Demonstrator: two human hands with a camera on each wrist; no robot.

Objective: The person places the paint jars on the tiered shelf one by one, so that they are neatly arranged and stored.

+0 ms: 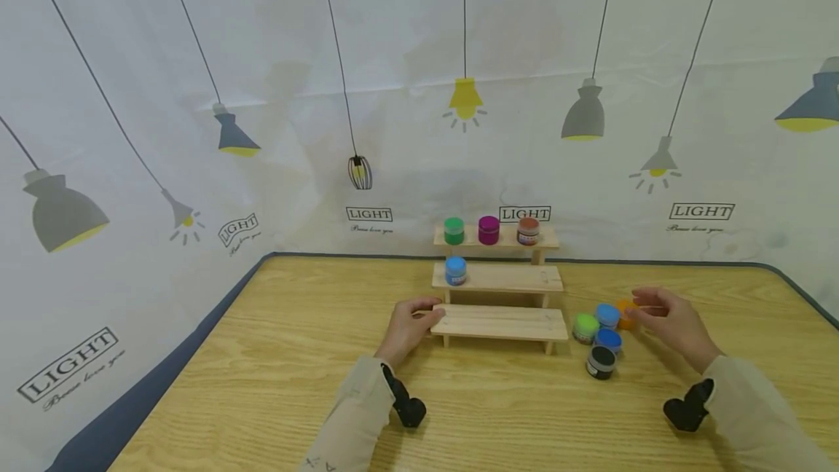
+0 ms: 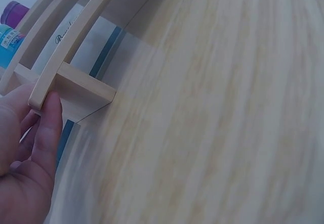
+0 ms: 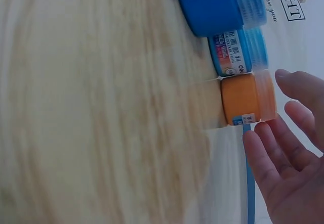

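A three-step wooden display rack (image 1: 498, 321) stands on the table. My left hand (image 1: 411, 326) pinches the left end of its lowest step, thumb above and fingers (image 2: 48, 133) beneath. At the right, my right hand (image 1: 675, 323) is beside an orange paint jar (image 3: 243, 100); its fingers lie loosely around the lid side, the thumb apart from it. Whether a fingertip touches the lid, I cannot tell. Next to the orange jar stand a light blue jar (image 1: 607, 315), a light green jar (image 1: 586, 328), a dark blue jar (image 1: 608, 341) and a black jar (image 1: 601, 362).
The rack's top step carries a green jar (image 1: 454, 231), a purple jar (image 1: 488, 230) and a brown-red jar (image 1: 528, 231). On the middle step's left sits a blue jar (image 1: 455, 271). Behind the table (image 1: 498, 414) hangs a white backdrop (image 1: 419, 130) printed with lamps.
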